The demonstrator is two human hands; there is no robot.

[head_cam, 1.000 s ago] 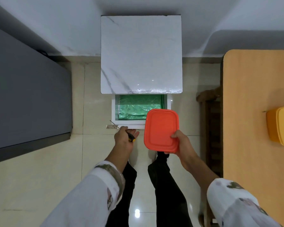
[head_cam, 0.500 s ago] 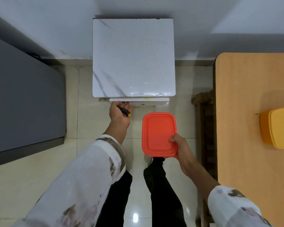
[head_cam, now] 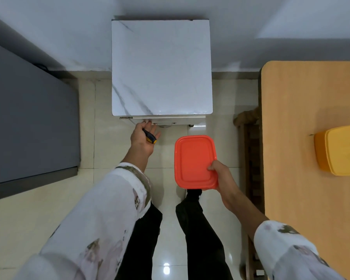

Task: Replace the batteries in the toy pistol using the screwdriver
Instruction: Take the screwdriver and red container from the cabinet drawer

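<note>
- Screwdriver (head_cam: 150, 137) with a black and yellow handle sits in your left hand (head_cam: 142, 138), pinned between thumb and palm. The fingertips reach forward and touch the drawer front (head_cam: 170, 119) of a white marble-topped cabinet (head_cam: 162, 67).
- Its shaft is hidden by the hand. The tool looks light and stiff; hold it by the thick handle, which probably gives a sure, non-slip grip.
- Your right hand (head_cam: 220, 174) grips a red lidded container (head_cam: 194, 161) at its near right corner, thumb on the lid and fingers beneath. It looks like light, smooth plastic that could slide, so support it from below.
- No toy pistol and no batteries are in view. You cannot tell whether either lies inside the red box.
- A yellow container (head_cam: 339, 150) stands on the wooden table (head_cam: 301, 199) to your right, well apart from both hands.
- No brand, label or writing can be read on anything.
</note>
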